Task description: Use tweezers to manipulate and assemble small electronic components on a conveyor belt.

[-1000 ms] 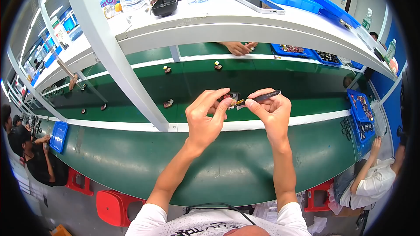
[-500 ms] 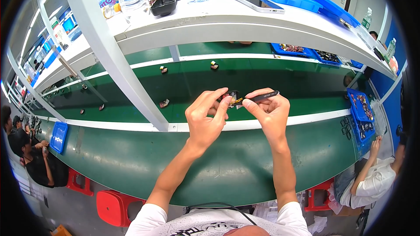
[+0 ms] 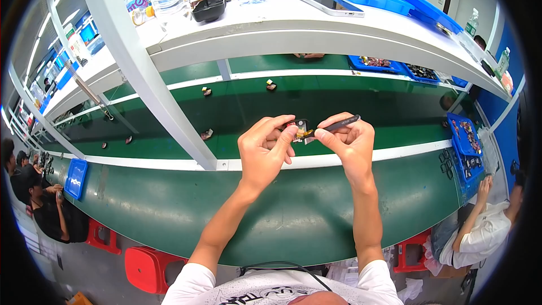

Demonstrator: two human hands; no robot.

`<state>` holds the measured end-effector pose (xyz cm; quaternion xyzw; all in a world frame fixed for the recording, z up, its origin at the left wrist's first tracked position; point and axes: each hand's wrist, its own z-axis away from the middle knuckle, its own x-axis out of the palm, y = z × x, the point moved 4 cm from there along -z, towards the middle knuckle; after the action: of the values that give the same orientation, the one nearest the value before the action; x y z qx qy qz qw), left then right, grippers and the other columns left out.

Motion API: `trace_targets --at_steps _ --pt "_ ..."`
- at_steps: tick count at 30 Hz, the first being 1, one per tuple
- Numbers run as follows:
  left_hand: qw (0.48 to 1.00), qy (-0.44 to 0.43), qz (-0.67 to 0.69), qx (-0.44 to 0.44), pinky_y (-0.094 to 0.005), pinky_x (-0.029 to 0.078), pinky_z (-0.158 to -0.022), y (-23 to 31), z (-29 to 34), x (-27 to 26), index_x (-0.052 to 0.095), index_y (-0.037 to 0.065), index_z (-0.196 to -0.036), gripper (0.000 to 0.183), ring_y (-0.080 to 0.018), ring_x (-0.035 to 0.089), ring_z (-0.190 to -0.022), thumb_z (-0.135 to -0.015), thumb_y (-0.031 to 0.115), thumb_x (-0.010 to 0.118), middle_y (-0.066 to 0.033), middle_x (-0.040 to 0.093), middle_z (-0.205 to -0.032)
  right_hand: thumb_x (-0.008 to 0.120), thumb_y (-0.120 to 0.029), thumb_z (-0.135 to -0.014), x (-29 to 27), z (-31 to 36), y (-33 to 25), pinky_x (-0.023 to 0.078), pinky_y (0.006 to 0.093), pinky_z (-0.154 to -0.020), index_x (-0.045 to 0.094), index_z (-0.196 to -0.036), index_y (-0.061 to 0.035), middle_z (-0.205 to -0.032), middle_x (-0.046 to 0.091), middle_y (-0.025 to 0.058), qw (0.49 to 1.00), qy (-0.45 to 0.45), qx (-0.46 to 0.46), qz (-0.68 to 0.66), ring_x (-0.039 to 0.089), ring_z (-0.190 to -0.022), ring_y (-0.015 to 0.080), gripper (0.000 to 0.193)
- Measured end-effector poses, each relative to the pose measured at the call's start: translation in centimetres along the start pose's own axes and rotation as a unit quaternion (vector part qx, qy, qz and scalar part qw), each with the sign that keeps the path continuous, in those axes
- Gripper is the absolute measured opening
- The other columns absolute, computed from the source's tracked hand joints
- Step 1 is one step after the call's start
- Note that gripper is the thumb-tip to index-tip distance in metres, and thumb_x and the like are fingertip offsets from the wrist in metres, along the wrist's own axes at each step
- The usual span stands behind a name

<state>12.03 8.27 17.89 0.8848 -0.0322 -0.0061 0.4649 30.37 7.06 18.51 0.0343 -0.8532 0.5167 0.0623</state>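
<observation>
Between the thumb and fingers of my left hand (image 3: 263, 146) is a small electronic assembly (image 3: 301, 125), with a black curved edge, silvery patches and a yellowish strip. My fingers cover part of it. My right hand (image 3: 351, 140) is closed in a pinch on black tweezers (image 3: 342, 124). Their back end points up and to the right, while the tip end lies at the yellowish strip. Whether the tips grip the strip is too small to tell. Both hands are raised over the near rail of the green belt (image 3: 248, 104).
Several small parts, one a yellow-and-white piece (image 3: 271, 85), lie on the belt. A white upright (image 3: 141, 73) stands left of my hands, under a loaded white shelf (image 3: 282, 36). Blue trays (image 3: 466, 135) of parts are at right. Co-workers sit on both sides; a red stool (image 3: 148, 268) is lower left.
The small parts on the belt have shifted a little to the left. My hands stay nearly in place, with the tweezers' tip end still at the assembly.
</observation>
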Motion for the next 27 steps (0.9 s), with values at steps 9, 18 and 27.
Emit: trace_targets --at_steps 9,18,27 --pt "0.983 -0.044 0.149 -0.101 -0.0237 0.052 -0.043 -1.1 -0.4 -0.5 0.066 -0.01 -0.115 0.027 -0.0143 0.065 -0.055 -0.101 0.013 0.064 -0.015 0.072 -0.086 0.083 0.004 -0.078 0.9 0.8 -0.7 0.026 0.0184 -0.043 0.075 -0.086 0.0008 -0.083 0.075 0.005 0.98 0.033 -0.162 0.109 0.044 -0.047 -0.0012 0.012" --pt "0.98 -0.044 0.165 -0.103 -0.0249 0.054 -0.045 -0.5 -0.5 -0.9 0.065 -0.01 -0.116 0.024 -0.0144 0.066 -0.058 -0.099 0.006 0.065 -0.0157 0.071 -0.085 0.082 0.006 -0.075 1.7 1.2 -1.8 0.033 0.0184 -0.04 0.076 -0.085 -0.005 -0.082 0.078 0.0058 0.951 0.015 -0.266 0.155 0.061 -0.055 0.0042 0.016" --pt "0.988 -0.022 0.139 -0.058 -0.0247 0.052 -0.043 0.0 -0.3 -1.0 0.066 -0.009 -0.115 0.021 -0.0139 0.065 -0.055 -0.098 0.003 0.065 -0.0153 0.071 -0.08 0.081 0.007 -0.075 2.0 1.3 -1.6 0.034 0.0185 -0.04 0.076 -0.085 -0.0061 -0.081 0.078 0.0067 0.946 0.005 -0.287 0.152 0.064 -0.056 0.0065 0.017"
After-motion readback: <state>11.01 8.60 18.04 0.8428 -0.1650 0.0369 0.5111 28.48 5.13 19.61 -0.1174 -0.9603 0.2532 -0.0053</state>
